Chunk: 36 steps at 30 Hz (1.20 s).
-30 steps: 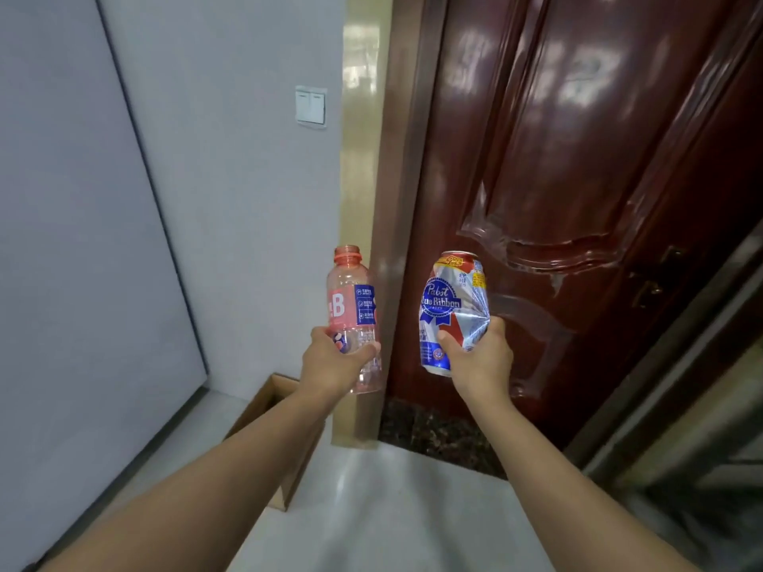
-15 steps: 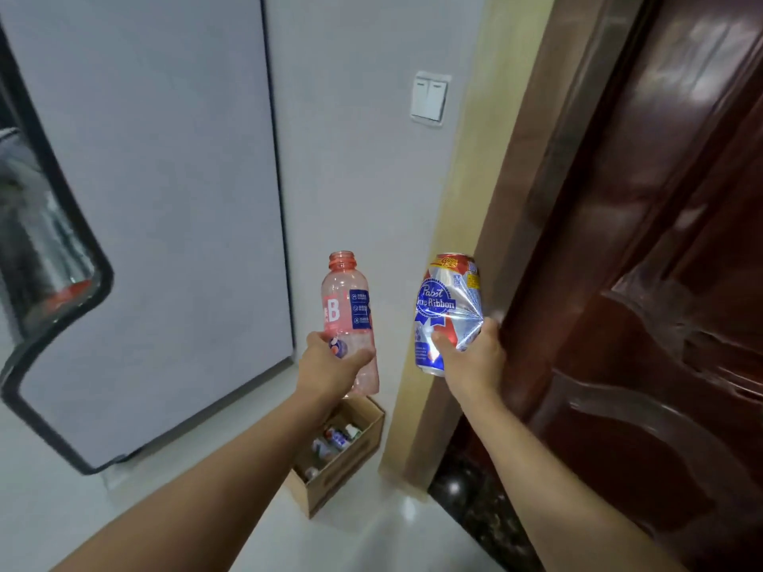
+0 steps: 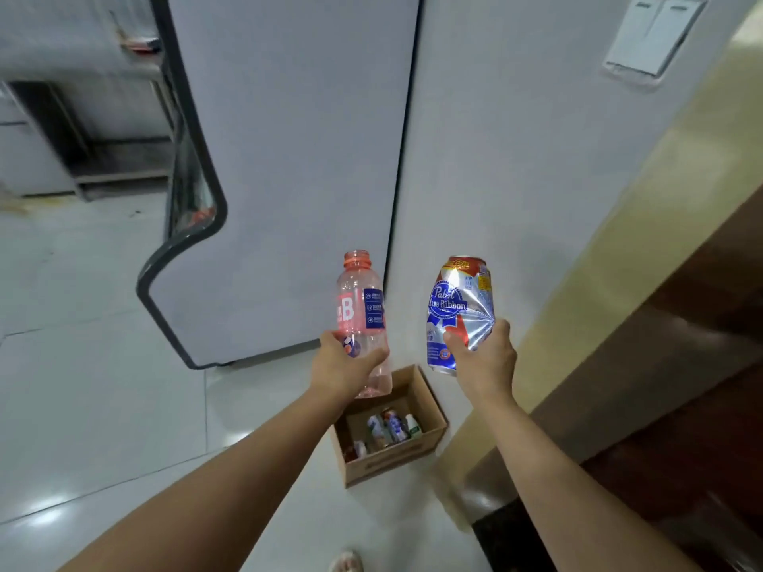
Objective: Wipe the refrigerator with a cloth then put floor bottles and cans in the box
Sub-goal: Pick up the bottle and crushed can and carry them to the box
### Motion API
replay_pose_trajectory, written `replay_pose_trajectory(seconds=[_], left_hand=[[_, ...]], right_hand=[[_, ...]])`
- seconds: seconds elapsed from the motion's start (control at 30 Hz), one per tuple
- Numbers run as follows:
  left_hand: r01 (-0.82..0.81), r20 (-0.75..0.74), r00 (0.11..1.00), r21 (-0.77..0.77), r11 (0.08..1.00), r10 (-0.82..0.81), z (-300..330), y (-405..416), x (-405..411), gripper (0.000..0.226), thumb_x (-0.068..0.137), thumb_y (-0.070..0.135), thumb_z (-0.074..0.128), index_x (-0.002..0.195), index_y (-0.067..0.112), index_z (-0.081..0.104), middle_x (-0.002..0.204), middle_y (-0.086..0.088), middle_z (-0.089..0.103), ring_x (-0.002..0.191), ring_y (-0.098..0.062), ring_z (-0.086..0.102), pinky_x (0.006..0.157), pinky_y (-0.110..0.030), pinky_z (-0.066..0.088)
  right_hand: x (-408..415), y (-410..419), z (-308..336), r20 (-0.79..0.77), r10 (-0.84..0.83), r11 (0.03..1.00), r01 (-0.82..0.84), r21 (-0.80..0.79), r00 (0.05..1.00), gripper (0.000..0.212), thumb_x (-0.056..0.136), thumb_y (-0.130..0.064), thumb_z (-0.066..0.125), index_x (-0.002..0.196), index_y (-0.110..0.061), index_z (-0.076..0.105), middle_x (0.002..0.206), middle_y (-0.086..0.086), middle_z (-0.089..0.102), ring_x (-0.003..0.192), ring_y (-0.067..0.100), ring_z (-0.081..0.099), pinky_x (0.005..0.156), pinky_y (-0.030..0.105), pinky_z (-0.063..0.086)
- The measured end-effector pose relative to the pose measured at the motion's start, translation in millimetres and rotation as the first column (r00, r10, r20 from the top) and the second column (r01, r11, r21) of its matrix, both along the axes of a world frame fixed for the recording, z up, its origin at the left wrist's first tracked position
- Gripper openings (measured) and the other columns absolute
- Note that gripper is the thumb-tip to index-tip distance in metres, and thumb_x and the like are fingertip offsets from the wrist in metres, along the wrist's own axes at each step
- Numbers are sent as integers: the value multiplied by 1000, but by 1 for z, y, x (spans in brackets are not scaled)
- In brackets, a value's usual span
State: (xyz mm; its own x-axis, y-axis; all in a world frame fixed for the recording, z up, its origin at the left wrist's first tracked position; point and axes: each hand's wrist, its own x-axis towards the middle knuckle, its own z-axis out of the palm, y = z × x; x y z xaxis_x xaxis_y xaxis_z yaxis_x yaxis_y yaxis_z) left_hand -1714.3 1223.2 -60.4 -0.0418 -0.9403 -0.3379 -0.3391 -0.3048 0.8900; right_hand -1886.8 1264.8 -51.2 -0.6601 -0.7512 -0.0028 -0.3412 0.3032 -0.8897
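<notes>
Pink bottle (image 3: 363, 319) gripped in left hand (image 3: 344, 367), dented can (image 3: 458, 311) in right hand (image 3: 485, 357), above box (image 3: 429, 414).

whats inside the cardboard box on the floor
The cardboard box already holds several small bottles and cans, lying jumbled; one has a green label. An exact count and brands are too small to tell, and the near wall hides the contents on that side.

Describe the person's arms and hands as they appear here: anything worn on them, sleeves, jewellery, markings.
Both forearms are bare as far as the frame shows; no sleeve is in view. The left hand and right hand wear no gloves, and no watch, bracelet or ring is visible on either wrist or on the fingers that show. No markings can be seen.
</notes>
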Motion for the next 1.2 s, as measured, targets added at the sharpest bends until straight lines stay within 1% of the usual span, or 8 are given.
replay_pose_trajectory(seconds=[0.13, 0.27, 0.4, 0.57, 0.67, 0.9, 1.03, 1.2], left_hand=[[-43, -14, 999, 50, 998, 44, -29, -48, -7, 65, 74, 30, 75, 125, 12, 38, 118, -8, 58, 104, -25, 60, 87, -43, 52], [-50, 16, 999, 110, 993, 48, -60, -88, -11, 63, 73, 29, 76, 124, 11, 44, 113, -6, 62, 95, -20, 63, 73, -31, 52], [-86, 52, 996, 205, 975, 77, -96, -114, -15, 62, 73, 30, 76, 121, 13, 39, 108, -2, 57, 92, -18, 59, 72, -31, 50], [-114, 111, 990, 320, 940, 83, -156, -133, -21, 57, 74, 31, 76, 117, 13, 43, 110, -5, 61, 93, -21, 62, 76, -34, 53], [-147, 142, 985, 395, 907, 98, -204, -138, -31, 57, 74, 33, 75, 119, 12, 45, 113, -6, 62, 98, -22, 63, 83, -39, 54], [-184, 178, 978, 525, 831, 104, -316, -134, -58, 59, 73, 35, 75, 118, 15, 43, 112, -4, 61, 88, -17, 60, 59, -23, 48], [-214, 209, 971, 570, 793, 112, -387, -139, -73, 61, 74, 35, 75, 121, 14, 42, 113, -5, 61, 94, -20, 61, 78, -36, 55], [-225, 230, 968, 626, 746, 99, -478, -145, -90, 64, 77, 35, 72, 126, 13, 38, 121, -8, 58, 100, -23, 60, 78, -36, 55]], right_hand=[[-6, -57, -27, -6, 43, 997, -42, 60, 999, 54, 80, -24, 73, 121, -10, 41, 115, 10, 58, 86, 14, 56, 54, 10, 43], [-10, -102, -57, 16, 71, 990, -73, 121, 997, 56, 80, -25, 72, 123, -9, 40, 119, 11, 57, 98, 20, 61, 65, 20, 48], [-14, -130, -94, 21, 98, 984, -100, 149, 995, 52, 80, -22, 72, 119, -6, 42, 119, 12, 58, 101, 23, 63, 69, 24, 51], [-29, -160, -151, 45, 140, 955, -146, 258, 989, 53, 82, -24, 71, 121, -8, 40, 121, 12, 56, 102, 23, 62, 66, 22, 50], [-40, -174, -197, 58, 180, 918, -189, 348, 982, 55, 81, -25, 72, 122, -8, 39, 123, 13, 55, 104, 26, 62, 74, 33, 54], [-65, -187, -310, 84, 251, 796, -255, 548, 964, 59, 81, -26, 72, 125, -8, 39, 125, 14, 55, 107, 28, 61, 83, 39, 55], [-73, -195, -378, 133, 263, 755, -289, 589, 956, 58, 81, -22, 72, 126, -5, 39, 123, 14, 56, 106, 28, 61, 83, 40, 55], [-79, -201, -468, 158, 256, 745, -299, 597, 954, 55, 80, -18, 73, 124, -5, 42, 123, 12, 58, 105, 26, 61, 72, 25, 48]])
